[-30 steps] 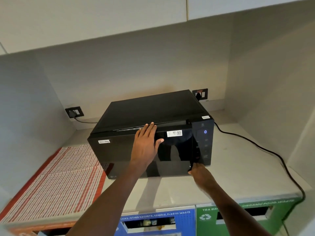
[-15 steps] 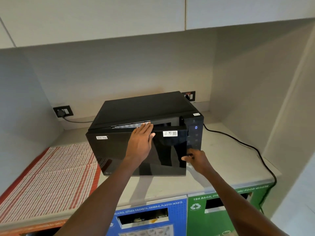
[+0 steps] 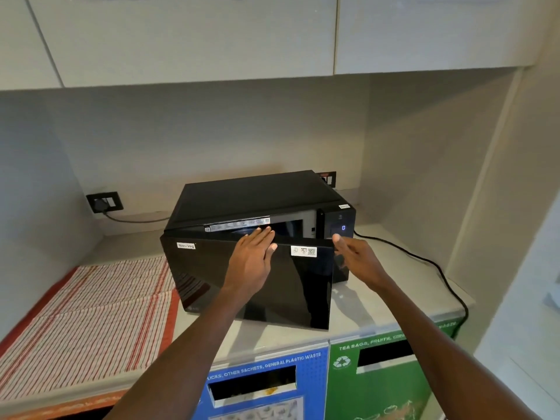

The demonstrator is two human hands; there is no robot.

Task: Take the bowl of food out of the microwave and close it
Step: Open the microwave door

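- Head view: a black microwave sits at the far middle of the pale worktop, its cord running right along the surface.
- Its door, hinged on the left, stands partly ajar, the free right edge swung out toward the near side.
- The left hand lies flat on the door's upper front, fingers spread and gripping nothing, probably to steady or guide the swing.
- The right hand is open and empty, fingers loosely extended just beside the door's free edge, in front of the control panel whose display glows.
- The bowl of food is not visible; I judge it is inside the dark cavity, hidden behind the door.
- A red-striped cloth covers the worktop's left; blue and green waste bins front the near edge below.
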